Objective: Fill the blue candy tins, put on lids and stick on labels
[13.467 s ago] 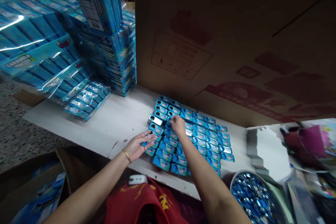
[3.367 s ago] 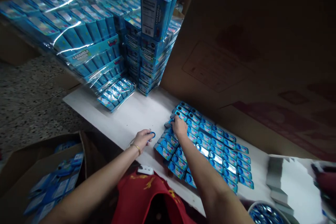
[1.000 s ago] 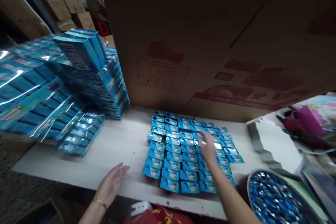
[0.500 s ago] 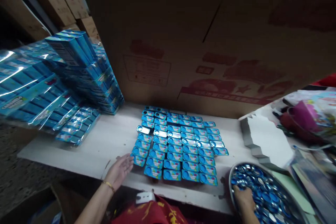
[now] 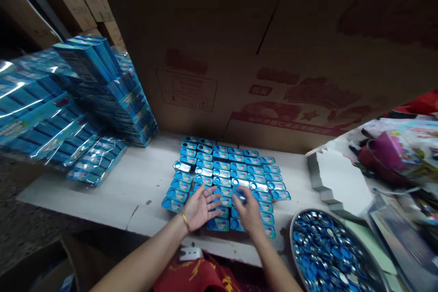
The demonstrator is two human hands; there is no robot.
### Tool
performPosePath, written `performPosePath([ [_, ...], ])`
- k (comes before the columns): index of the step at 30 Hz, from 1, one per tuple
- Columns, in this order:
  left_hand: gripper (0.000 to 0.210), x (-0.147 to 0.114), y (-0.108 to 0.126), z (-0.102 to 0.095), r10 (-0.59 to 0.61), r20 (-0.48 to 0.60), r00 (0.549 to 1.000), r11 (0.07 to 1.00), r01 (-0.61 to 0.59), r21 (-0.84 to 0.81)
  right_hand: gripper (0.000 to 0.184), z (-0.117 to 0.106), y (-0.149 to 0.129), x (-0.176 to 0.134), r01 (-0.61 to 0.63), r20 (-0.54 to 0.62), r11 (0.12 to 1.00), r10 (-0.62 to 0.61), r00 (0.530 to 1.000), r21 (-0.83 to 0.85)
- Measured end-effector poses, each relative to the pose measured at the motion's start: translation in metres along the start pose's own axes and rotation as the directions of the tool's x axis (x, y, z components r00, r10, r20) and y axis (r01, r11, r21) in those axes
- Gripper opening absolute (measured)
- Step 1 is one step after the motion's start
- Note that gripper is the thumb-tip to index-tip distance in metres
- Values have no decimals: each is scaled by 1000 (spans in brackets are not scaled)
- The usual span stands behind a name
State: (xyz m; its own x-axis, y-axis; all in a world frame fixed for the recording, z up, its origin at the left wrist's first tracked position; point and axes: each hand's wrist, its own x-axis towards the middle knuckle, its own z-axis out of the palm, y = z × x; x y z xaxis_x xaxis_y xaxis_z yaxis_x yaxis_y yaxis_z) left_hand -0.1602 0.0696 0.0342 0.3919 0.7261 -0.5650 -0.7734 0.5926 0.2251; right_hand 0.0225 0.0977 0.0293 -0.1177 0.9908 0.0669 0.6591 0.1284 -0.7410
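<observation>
Shiny caps [image 5: 241, 197] (blur is hiding how many) are sitting at eleven o'clock on the right hand [image 5: 249, 211], loosely pinched between its half-curled thumb and fingers, while the left hand [image 5: 199, 212] is spreading palm-up at nine, showing nothing held. Good work here is probably calling for a light pinch and a level wrist. Rows of blue boxes [image 5: 221, 174] are lying beneath and from nine round to two, the basin [image 5: 292, 232] standing at four.
</observation>
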Motion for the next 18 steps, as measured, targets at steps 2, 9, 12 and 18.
performPosePath([
  [2, 38, 11, 6, 5, -34, 39, 999, 994, 38, -103, 24, 40, -48, 16, 203, 150, 979, -203, 968, 10],
  [9, 15, 13, 60, -26, 117, -178, 977, 941, -167, -294, 19, 87, -93, 52, 243, 195, 936, -296, 935, 257],
  [12, 16, 5, 78, -38, 130, -195, 972, 956, -176, -237, 16, 97, -85, 75, -18, 207, 846, -110, 972, 533],
  [18, 19, -13, 105, -60, 191, -203, 960, 966, -221, -136, 25, 118, -48, 152, -184, 218, 914, 109, 970, 361],
])
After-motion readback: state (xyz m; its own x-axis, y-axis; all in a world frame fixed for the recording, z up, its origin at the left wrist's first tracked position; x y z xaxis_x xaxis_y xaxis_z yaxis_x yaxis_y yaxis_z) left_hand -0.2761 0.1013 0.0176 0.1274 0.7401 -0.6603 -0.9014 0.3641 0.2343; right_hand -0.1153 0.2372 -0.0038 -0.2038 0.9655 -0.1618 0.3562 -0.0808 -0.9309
